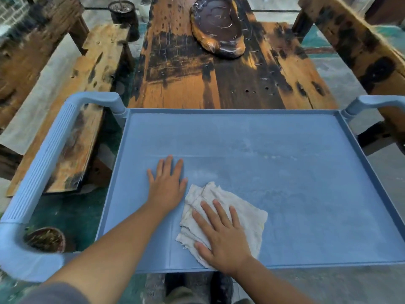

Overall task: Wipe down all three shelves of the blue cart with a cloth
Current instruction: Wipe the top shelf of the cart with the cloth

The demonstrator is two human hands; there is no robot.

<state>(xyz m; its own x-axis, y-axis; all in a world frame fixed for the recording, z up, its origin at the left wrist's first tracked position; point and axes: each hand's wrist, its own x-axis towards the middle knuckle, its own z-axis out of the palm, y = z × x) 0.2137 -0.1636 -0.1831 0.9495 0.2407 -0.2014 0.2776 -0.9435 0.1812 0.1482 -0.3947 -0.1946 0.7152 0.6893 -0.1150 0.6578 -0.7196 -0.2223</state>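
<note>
A weathered, dark-stained wooden tabletop (186, 84) fills the background at 12 o'clock, with a glossy brown slab (217, 27) lying on its far part. A worn bench (87, 80) runs alongside at 10 o'clock, and a dark pot (122, 12) stands past its far end. In the foreground is the blue cart (328, 258), seen from above, its ribbed handle (43, 161) curving round at 9 o'clock. The top shelf (306, 172) has a low raised rim and shows pale dusty smears across its middle and toward 3 o'clock. The left hand (166, 185) lies palm down on the bare shelf at about 7 o'clock from the shelf's centre, its fingers (168, 165) straight and slightly spread, holding nothing. Just beside it, toward 5 o'clock, a crumpled white cloth (247, 216) lies flat on the shelf near the front rim. The right hand (223, 235) rests palm down on the cloth, its fingers (219, 211) straight and spread, pressing rather than gripping it. A second pot (46, 239) sits on the ground at 8 o'clock, inside the handle's curve.
</note>
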